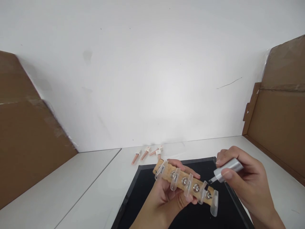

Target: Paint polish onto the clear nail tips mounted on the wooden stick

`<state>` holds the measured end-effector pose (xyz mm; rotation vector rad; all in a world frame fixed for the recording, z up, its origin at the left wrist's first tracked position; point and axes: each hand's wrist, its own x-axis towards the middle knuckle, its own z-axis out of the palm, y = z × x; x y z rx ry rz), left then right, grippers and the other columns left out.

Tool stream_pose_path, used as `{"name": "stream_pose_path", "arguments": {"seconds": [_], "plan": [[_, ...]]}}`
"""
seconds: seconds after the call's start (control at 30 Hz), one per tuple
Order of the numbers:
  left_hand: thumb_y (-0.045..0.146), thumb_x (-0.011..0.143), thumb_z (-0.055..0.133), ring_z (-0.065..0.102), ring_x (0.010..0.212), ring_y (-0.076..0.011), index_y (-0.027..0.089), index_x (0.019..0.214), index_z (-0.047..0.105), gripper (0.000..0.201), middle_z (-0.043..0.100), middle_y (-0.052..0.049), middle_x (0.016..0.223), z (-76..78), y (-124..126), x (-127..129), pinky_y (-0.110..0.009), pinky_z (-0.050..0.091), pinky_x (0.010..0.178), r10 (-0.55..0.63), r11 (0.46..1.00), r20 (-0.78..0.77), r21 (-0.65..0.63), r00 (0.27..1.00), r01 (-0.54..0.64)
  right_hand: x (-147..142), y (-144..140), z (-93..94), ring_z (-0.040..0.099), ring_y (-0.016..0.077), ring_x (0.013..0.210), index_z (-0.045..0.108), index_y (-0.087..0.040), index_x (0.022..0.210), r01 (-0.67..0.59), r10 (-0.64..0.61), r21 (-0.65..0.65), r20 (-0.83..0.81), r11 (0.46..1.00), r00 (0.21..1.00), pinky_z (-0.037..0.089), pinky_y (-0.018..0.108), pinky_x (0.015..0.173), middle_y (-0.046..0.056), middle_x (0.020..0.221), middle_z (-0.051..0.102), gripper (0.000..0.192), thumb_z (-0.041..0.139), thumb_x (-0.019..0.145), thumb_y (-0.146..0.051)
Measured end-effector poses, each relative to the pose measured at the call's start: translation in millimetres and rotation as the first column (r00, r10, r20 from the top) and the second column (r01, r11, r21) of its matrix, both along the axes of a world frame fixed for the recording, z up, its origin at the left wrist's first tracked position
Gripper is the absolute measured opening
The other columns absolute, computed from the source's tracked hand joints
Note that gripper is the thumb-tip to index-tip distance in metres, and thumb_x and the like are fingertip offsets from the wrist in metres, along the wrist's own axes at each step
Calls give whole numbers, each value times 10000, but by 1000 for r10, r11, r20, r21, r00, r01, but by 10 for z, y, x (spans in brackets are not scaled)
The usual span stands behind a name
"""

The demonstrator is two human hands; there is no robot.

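Observation:
My left hand (166,197) is closed around a wooden nail-display bar (192,183), which tilts down to the right. Several clear false nail tips (175,179) stick out from it, with shiny metal studs (196,187) between them. In my right hand (250,181), thumb and fingers pinch the silver cap of a nail polish brush (228,169). Its dark brush end points down-left, at or very close to the second nail tip from the right (203,193); whether it touches I cannot tell.
Below my hands lies a black mat (135,197) on the white table (95,194). Several small pinkish sticks with white heads (136,156) lie behind it. A white wall (152,79) closes off the back, with brown cardboard panels (30,127) on the left and right.

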<state>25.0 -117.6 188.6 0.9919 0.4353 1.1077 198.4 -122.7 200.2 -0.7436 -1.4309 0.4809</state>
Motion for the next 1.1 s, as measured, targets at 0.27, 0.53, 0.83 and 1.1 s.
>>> {"name": "stream_pose_path", "arguments": {"seconds": [0.27,0.53,0.83,1.1], "plan": [[213,707,782,649,664,-66,252,897,527,320,720,51,892,-51,28,-14,-191,530,632,23,998,-26,57,999,-22,-10,-9,64,438,114,421,636,-231,691,1,-1,41,-1,999,1000,366,209,376,-27,491,528,287,663,809,-491],[219,703,785,652,642,-66,236,885,530,314,719,40,880,-15,17,30,-193,523,625,47,996,-38,71,998,-44,-6,6,-6,440,109,415,611,-226,694,-43,42,21,31,999,999,368,206,378,-38,490,511,240,693,806,-421],[295,738,747,653,745,-121,250,896,536,268,694,22,904,-102,28,-11,-236,531,669,143,982,-206,148,968,-114,65,54,-54,456,106,455,630,-225,694,12,-11,13,-36,1000,999,380,202,417,-32,516,534,255,675,821,-442],[318,762,719,648,788,-125,272,912,515,257,678,36,927,-126,35,65,-235,511,686,157,978,-252,177,955,-114,90,66,-80,400,95,419,590,-243,704,16,-18,30,62,999,998,344,186,385,-58,486,479,207,666,845,-375]]}}
